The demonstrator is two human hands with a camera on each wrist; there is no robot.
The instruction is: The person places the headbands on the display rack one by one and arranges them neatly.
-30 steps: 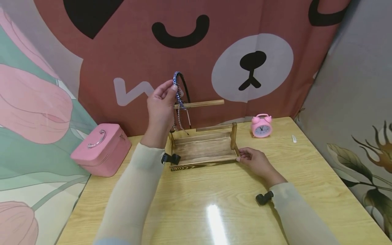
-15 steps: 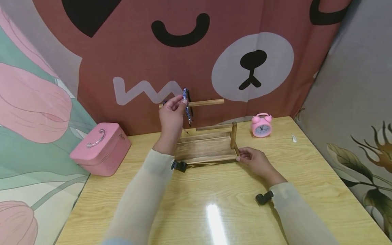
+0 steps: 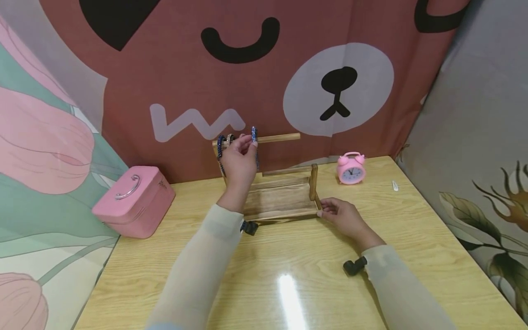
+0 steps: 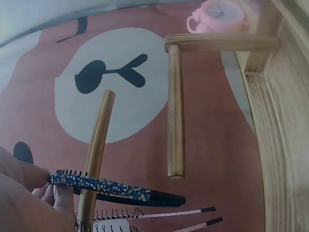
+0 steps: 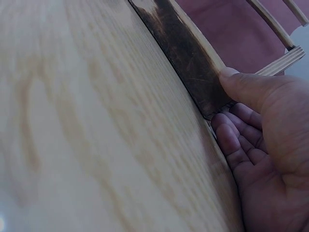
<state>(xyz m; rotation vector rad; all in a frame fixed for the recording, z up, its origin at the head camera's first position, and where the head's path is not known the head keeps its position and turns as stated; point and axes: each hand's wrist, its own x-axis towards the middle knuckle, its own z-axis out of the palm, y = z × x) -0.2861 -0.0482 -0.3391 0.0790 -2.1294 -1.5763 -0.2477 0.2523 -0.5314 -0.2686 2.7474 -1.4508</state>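
Note:
My left hand (image 3: 240, 166) pinches a headband (image 3: 253, 134) with blue glitter and inner comb teeth at the upper bar of a wooden stand (image 3: 280, 201). In the left wrist view, the glittery headband (image 4: 106, 186) crosses in front of the upper bar (image 4: 100, 130), its black end reaching past it. Further left on that bar hang a dark blue headband (image 3: 220, 146) and a beaded one (image 3: 230, 139), partly hidden by my hand. My right hand (image 3: 342, 217) holds the stand's front right corner, thumb on the rim and fingers beneath, as the right wrist view shows.
A shorter, lower bar (image 3: 288, 171) extends left from the stand's right post. Behind and right stands a pink alarm clock (image 3: 351, 168), with a small white hair clip (image 3: 395, 186) beyond it. A pink case (image 3: 135, 201) sits at the table's left; a bear-print cloth (image 3: 177, 82) hangs behind.
My left hand has come down and to the right with the blue headband, from above the bar to bar level. The right hand has stayed at the stand's corner.

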